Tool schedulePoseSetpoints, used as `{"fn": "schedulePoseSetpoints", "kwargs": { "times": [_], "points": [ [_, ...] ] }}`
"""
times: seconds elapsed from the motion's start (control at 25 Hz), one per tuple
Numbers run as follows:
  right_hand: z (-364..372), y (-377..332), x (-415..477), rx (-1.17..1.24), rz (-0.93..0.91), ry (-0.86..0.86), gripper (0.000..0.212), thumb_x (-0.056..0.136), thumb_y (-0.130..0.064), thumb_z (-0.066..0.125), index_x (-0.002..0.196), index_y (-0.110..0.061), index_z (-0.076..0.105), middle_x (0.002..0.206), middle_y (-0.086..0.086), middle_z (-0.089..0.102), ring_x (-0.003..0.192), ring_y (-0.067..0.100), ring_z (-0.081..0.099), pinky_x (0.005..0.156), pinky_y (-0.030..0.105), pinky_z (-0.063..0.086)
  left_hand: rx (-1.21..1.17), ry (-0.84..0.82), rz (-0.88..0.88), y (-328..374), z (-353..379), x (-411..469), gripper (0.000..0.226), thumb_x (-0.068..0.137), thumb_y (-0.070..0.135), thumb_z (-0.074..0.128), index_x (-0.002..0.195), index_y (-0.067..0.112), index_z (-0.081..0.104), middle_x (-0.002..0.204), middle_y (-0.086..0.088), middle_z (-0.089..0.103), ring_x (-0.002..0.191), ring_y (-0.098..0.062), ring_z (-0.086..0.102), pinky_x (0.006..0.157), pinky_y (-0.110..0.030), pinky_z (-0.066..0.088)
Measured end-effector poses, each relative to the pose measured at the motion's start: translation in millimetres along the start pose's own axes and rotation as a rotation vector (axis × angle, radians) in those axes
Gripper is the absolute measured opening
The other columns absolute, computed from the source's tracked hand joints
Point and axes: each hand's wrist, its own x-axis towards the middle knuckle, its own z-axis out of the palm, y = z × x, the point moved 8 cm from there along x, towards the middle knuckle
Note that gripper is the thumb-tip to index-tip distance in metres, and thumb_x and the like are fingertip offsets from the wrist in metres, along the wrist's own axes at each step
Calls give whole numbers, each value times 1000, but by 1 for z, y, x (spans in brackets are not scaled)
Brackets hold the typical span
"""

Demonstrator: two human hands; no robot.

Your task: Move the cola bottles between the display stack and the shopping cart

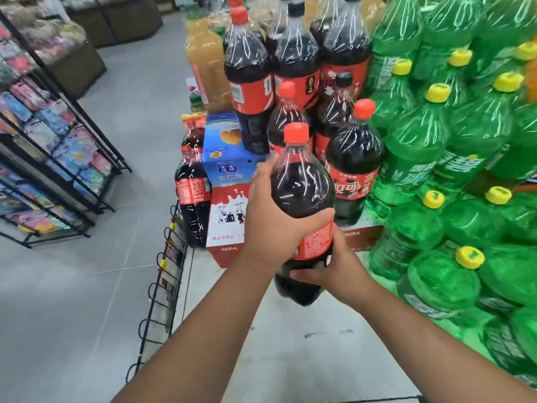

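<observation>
A large cola bottle (pixel 302 187) with a red cap and red label hangs upright in the air in front of the display stack. My left hand (pixel 270 216) grips its upper body from the left. My right hand (pixel 331 266) holds it near the base, fingers curled under. Behind it the display stack of cola bottles (pixel 293 68) stands on cartons, with another red-capped cola bottle (pixel 353 164) just to the right. The shopping cart is not in view.
Shrink-wrapped green soda bottles (pixel 453 175) fill the right side. Blue and red-white cartons (pixel 226 181) and a lower cola bottle (pixel 193 196) stand left of the stack. A black wire rack (pixel 162 283) runs below them. A shelf of colourful packets (pixel 49 141) lines the left aisle.
</observation>
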Motion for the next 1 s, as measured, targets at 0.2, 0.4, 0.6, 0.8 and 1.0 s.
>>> {"fn": "schedulePoseSetpoints", "kwargs": {
  "times": [0.2, 0.4, 0.6, 0.8, 1.0],
  "points": [
    [5, 5, 31, 59, 52, 59, 88, 61, 6, 88, 125, -28, 40, 119, -12, 61, 98, -16, 58, 77, 4, 45, -10, 9, 24, -16, 0, 27, 109, 49, 53, 90, 143, 46, 36, 144, 10, 51, 134, -11, 51, 112, -41, 45],
    [11, 20, 52, 42, 155, 128, 83, 60, -8, 92, 125, -26, 43, 116, -9, 64, 105, 1, 61, 79, 13, 50, 2, -13, 62, -23, 1, 48, 111, 52, 47, 91, 149, 36, 38, 145, 9, 47, 135, -5, 48, 114, -31, 42],
    [17, 6, 65, 144, 209, 159, 66, 69, 18, 77, 113, -17, 41, 97, -6, 58, 64, -13, 60, 44, 5, 43, -31, -39, 103, -35, 9, 66, 110, 51, 55, 85, 149, 35, 38, 144, 8, 45, 136, -7, 46, 115, -24, 37],
    [21, 1, 79, 224, 233, 159, 69, 74, 26, 66, 127, -9, 40, 109, 5, 58, 53, -15, 60, 43, 8, 45, -58, -42, 123, -49, 16, 79, 108, 55, 46, 90, 149, 31, 38, 143, 4, 45, 134, -3, 45, 110, -10, 32],
    [21, 11, 94, 263, 227, 231, 75, 74, 29, 63, 136, -5, 38, 104, 1, 57, 56, -17, 59, 43, 7, 44, -30, -42, 166, -61, 22, 85, 107, 58, 35, 96, 147, 34, 37, 144, 3, 45, 136, -4, 43, 116, -23, 36]
  ]
}}
